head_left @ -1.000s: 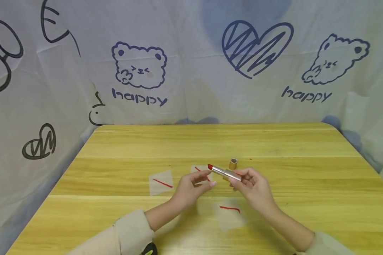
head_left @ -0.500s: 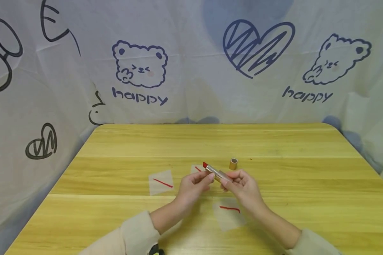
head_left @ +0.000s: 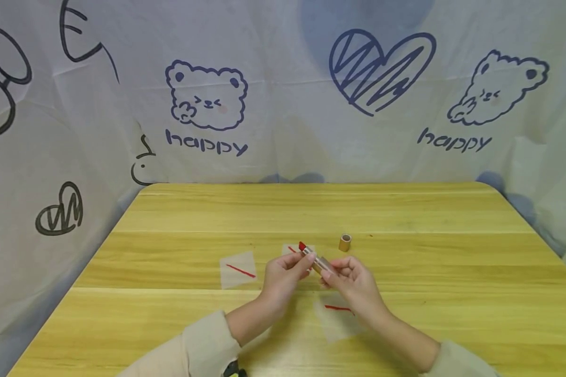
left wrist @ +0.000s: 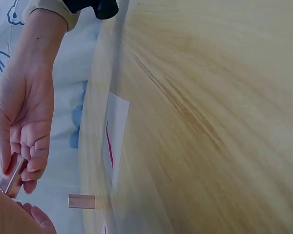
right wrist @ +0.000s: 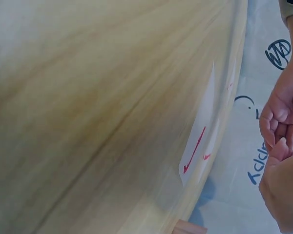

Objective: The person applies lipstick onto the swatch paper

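A lipstick (head_left: 326, 265) with a bare red tip slants up to the left between my two hands, over the table. My left hand (head_left: 283, 276) pinches it with thumb and fingers just below the red tip. Thumb and fingers of my right hand (head_left: 360, 290) grip the other end of the case. In the left wrist view, the case of the lipstick (left wrist: 12, 178) shows at the left fingertips. The right wrist view has both hands meeting, with the lipstick mostly hidden. A gold lipstick cap (head_left: 345, 243) stands upright on the table, just beyond the right hand.
Three pale paper squares, each with a red stroke, lie on the wooden table (head_left: 452, 262): a left sheet (head_left: 232, 281), a front sheet (head_left: 336, 330), and a back sheet (head_left: 310, 248) partly covered by the left hand. A printed cloth (head_left: 287, 131) hangs behind the table.
The left hand, earlier relaxed beside the tip, has closed its thumb and fingers on the lipstick. The right hand has brought the lipstick a little left and nearer.
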`<move>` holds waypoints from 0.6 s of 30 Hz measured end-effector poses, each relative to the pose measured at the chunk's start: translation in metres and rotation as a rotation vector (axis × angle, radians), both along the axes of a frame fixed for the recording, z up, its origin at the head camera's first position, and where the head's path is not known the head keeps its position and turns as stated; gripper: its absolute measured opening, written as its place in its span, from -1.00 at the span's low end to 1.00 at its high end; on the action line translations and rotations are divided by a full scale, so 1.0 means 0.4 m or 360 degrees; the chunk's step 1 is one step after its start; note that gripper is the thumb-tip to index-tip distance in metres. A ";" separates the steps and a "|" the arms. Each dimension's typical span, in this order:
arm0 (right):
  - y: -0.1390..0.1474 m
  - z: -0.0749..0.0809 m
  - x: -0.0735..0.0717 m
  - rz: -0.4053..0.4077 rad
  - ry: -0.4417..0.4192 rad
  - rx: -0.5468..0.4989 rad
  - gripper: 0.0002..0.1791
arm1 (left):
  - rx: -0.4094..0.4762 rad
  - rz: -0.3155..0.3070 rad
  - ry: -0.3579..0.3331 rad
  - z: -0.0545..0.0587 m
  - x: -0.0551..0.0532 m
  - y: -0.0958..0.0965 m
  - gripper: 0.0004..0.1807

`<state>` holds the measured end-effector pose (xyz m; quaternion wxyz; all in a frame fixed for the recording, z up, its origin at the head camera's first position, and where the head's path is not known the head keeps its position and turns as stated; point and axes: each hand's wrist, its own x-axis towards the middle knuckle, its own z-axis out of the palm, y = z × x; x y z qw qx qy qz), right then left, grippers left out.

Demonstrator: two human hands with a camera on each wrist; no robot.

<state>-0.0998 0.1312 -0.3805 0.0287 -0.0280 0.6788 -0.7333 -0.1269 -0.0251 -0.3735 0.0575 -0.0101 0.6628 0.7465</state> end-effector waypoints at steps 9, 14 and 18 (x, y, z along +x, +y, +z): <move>0.019 0.005 -0.006 0.0202 -0.0021 0.0146 -0.66 | -0.0007 -0.0103 0.0109 0.001 -0.002 -0.007 -0.67; 0.036 0.001 -0.010 0.0390 0.0019 0.0266 -0.57 | -0.0009 -0.0218 0.0151 -0.003 -0.013 -0.017 -0.68; 0.048 -0.004 -0.014 0.0504 0.0023 0.0273 -0.55 | -0.0088 -0.0337 0.0202 -0.010 -0.025 -0.029 -0.68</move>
